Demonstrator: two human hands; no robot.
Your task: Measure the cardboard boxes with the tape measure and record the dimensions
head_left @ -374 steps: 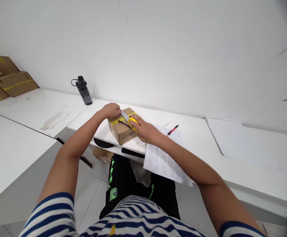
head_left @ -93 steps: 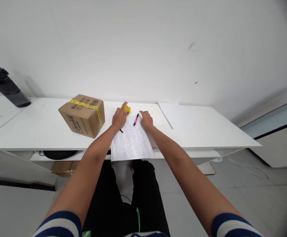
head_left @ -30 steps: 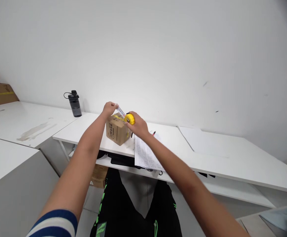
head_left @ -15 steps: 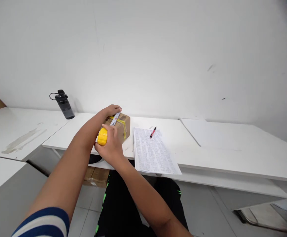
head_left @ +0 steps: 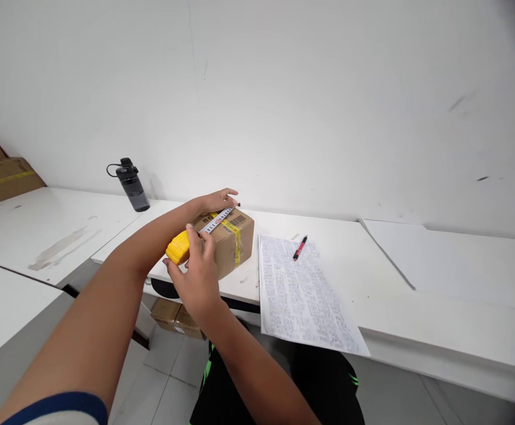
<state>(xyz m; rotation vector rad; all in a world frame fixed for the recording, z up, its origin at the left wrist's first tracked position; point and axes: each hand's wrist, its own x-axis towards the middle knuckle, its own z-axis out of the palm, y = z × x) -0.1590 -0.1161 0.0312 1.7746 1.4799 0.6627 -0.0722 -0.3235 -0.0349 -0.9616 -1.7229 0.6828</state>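
Observation:
In my right hand [head_left: 197, 268] is a yellow tape measure [head_left: 178, 248], held at the near left corner of a small cardboard box [head_left: 233, 248]. Its white blade [head_left: 219, 221] runs slantwise over the box top, from the case to the far edge, where a dark end tip shows. Beside that tip is my left hand [head_left: 219, 200], with fingers stretched out and apart at the box's far side. Whether a fingertip touches the blade, I cannot tell. Yellow tape and a printed label mark the box.
A sheet covered in writing [head_left: 304, 295] overhangs the desk's front edge, with a red and black pen [head_left: 300, 248] on it. White paper [head_left: 390, 254] lies farther right. A dark bottle [head_left: 134, 188] stands left by the wall; cardboard boxes [head_left: 7, 174] sit at far left.
My left fingers have spread apart at the blade's end. The tape case has tilted in my right hand. The view has shifted, so more of the boxes at far left shows.

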